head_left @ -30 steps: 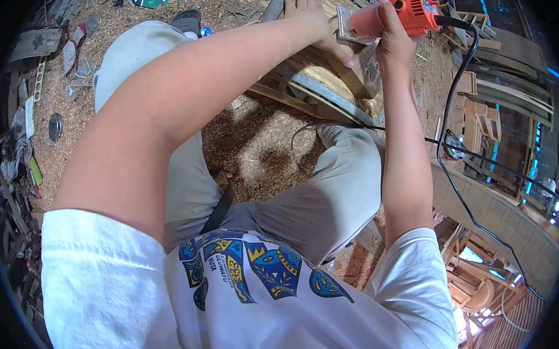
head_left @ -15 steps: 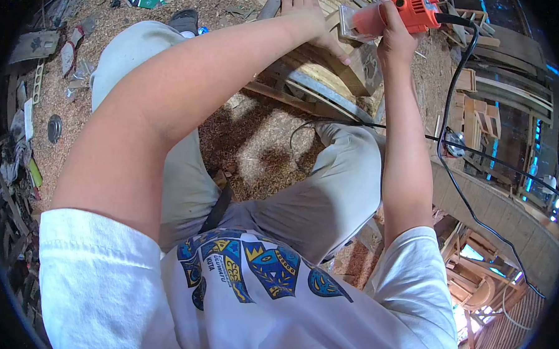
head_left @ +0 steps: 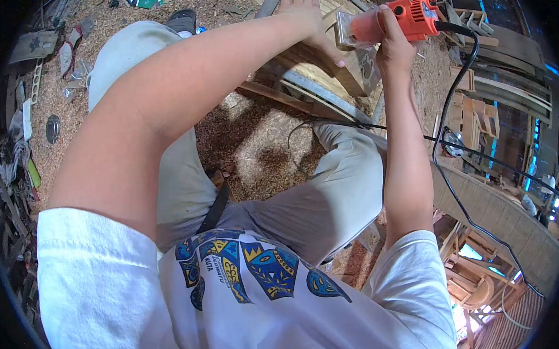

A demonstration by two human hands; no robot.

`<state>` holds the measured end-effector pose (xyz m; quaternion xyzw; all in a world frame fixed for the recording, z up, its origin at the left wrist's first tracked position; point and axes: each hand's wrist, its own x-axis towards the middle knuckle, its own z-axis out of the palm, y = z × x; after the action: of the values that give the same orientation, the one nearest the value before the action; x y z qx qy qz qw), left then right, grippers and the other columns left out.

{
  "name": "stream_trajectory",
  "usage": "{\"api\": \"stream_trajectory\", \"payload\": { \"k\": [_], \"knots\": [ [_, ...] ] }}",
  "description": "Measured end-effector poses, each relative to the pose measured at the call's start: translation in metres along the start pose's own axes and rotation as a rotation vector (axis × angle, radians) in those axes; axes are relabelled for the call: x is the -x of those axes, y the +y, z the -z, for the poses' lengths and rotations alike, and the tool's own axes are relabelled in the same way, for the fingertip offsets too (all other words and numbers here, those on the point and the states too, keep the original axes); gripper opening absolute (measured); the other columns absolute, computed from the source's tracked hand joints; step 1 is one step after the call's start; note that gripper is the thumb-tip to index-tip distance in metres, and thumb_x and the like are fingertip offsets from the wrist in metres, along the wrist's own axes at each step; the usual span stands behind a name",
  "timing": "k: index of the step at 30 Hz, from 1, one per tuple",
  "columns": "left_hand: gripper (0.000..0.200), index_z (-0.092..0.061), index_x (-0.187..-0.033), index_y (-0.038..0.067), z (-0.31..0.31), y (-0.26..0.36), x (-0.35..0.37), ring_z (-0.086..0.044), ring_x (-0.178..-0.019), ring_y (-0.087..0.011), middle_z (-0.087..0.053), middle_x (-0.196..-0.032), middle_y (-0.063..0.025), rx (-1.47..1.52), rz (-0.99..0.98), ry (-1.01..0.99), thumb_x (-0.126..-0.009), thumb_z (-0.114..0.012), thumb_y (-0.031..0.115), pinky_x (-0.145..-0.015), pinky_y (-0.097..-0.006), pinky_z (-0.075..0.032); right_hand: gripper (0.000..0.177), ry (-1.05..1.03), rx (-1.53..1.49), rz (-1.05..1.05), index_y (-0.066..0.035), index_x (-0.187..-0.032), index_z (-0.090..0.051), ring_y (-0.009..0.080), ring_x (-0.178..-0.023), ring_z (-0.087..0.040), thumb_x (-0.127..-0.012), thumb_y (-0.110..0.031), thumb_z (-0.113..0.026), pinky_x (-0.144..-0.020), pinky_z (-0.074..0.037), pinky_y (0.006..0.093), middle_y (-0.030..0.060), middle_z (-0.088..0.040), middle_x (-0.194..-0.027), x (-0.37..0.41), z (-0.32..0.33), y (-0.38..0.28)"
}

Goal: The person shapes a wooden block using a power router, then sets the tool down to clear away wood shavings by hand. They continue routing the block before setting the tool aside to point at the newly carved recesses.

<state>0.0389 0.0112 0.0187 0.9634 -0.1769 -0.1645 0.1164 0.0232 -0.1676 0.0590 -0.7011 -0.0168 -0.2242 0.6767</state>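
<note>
My right hand (head_left: 397, 44) is wrapped round an orange power tool (head_left: 415, 16) with a clear base, lying sideways against a wooden block (head_left: 363, 71). The tool's base meets the block's upper side; its cutting tip is hidden. My left hand (head_left: 307, 23) lies spread on the wood at the top, its thumb stretched toward the block and its fingers pointing up. A black cable (head_left: 462, 73) runs from the tool's rear down the right side.
Wood shavings (head_left: 253, 144) cover the ground between my legs. Metal-edged boards (head_left: 326, 97) lie under the work. A round metal lid (head_left: 53, 129) is at the left. Stacked wooden pieces (head_left: 477, 119) and a long plank (head_left: 499, 215) stand at the right.
The power tool and my right hand have shifted slightly left and down. My left hand has moved slightly left, still spread on the wood.
</note>
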Motion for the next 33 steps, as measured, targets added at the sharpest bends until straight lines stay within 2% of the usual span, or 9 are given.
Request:
{"api": "stream_trajectory", "payload": {
  "k": [7,19,21,26,28,29,31,32,33],
  "knots": [
    [0.176,-0.010,-0.167,-0.008,0.000,0.000,0.001,-0.002,-0.166,-0.0379,-0.005,-0.178,-0.0250,-0.068,-0.029,0.004,-0.044,-0.080,0.096,-0.131,-0.0605,-0.004,0.032,-0.018,0.037,-0.002,-0.004,-0.109,-0.066,0.0132,-0.083,-0.068,-0.085,-0.005,-0.087,-0.077,-0.056,0.0304,0.0023,-0.071,-0.099,0.005,0.005,-0.003],
    [0.175,-0.010,-0.167,-0.008,0.000,-0.001,0.003,-0.004,-0.166,-0.0378,-0.006,-0.177,-0.0254,-0.067,-0.039,0.027,-0.045,-0.078,0.097,-0.132,-0.0593,-0.006,0.023,-0.004,0.053,-0.046,-0.005,-0.104,-0.069,0.0111,-0.079,-0.067,-0.088,-0.007,-0.086,-0.074,-0.056,0.0300,0.0006,-0.071,-0.094,0.021,0.007,-0.012],
    [0.175,-0.010,-0.167,-0.008,-0.001,-0.001,0.002,-0.004,-0.166,-0.0376,-0.006,-0.177,-0.0254,-0.059,-0.039,0.023,-0.045,-0.078,0.098,-0.132,-0.0592,-0.006,0.034,-0.042,0.073,-0.099,-0.006,-0.119,-0.063,0.0155,-0.096,-0.070,-0.091,-0.001,-0.082,-0.086,-0.058,0.0333,0.0047,-0.071,-0.108,0.024,0.010,-0.013],
    [0.178,-0.008,-0.166,-0.011,-0.002,0.000,-0.001,-0.004,-0.166,-0.0379,-0.006,-0.177,-0.0260,-0.069,-0.036,-0.003,-0.044,-0.079,0.098,-0.132,-0.0592,-0.007,0.035,-0.016,0.018,-0.087,-0.005,-0.120,-0.065,0.0164,-0.098,-0.071,-0.090,-0.003,-0.083,-0.091,-0.057,0.0336,0.0058,-0.072,-0.109,0.014,0.021,-0.008],
    [0.168,-0.016,-0.170,0.000,-0.002,0.001,0.000,-0.005,-0.166,-0.0377,-0.006,-0.178,-0.0231,-0.117,-0.013,0.029,-0.047,-0.078,0.097,-0.132,-0.0598,-0.008,0.034,0.110,-0.047,-0.032,-0.004,-0.121,-0.066,0.0177,-0.099,-0.072,-0.091,-0.008,-0.082,-0.096,-0.057,0.0345,0.0062,-0.073,-0.111,0.015,0.014,-0.023],
    [0.168,-0.016,-0.170,0.000,0.002,0.000,-0.003,-0.005,-0.166,-0.0377,-0.006,-0.178,-0.0231,-0.118,-0.015,0.027,-0.047,-0.078,0.097,-0.132,-0.0598,-0.008,0.033,0.113,-0.083,-0.032,-0.005,-0.121,-0.066,0.0182,-0.098,-0.072,-0.092,-0.010,-0.082,-0.096,-0.057,0.0354,0.0062,-0.073,-0.111,0.008,0.021,-0.025],
    [0.168,0.000,-0.171,0.003,0.038,-0.001,0.013,-0.009,-0.163,-0.0464,-0.009,-0.175,-0.0299,-0.078,-0.097,-0.176,-0.053,-0.089,0.082,-0.133,-0.0570,-0.010,0.033,0.118,-0.146,-0.013,-0.006,-0.120,-0.066,0.0189,-0.098,-0.073,-0.092,-0.011,-0.082,-0.094,-0.059,0.0376,0.0064,-0.074,-0.112,-0.012,0.045,-0.031],
    [0.168,0.000,-0.171,0.003,0.039,-0.001,0.017,-0.009,-0.163,-0.0464,-0.009,-0.175,-0.0299,-0.086,-0.102,-0.174,-0.053,-0.089,0.082,-0.133,-0.0570,-0.010,0.036,0.124,-0.134,0.022,-0.007,-0.122,-0.065,0.0182,-0.098,-0.073,-0.091,-0.012,-0.083,-0.093,-0.060,0.0384,0.0051,-0.073,-0.111,-0.016,0.057,-0.034],
    [0.167,-0.007,-0.170,0.000,0.042,0.000,0.023,-0.012,-0.162,-0.0471,-0.010,-0.175,-0.0309,-0.017,-0.211,-0.044,-0.050,-0.090,0.081,-0.133,-0.0565,-0.011,0.038,0.176,-0.119,0.053,-0.008,-0.123,-0.064,0.0184,-0.097,-0.073,-0.091,-0.012,-0.083,-0.092,-0.060,0.0387,0.0046,-0.073,-0.110,-0.014,0.059,-0.041]
  ]
}}
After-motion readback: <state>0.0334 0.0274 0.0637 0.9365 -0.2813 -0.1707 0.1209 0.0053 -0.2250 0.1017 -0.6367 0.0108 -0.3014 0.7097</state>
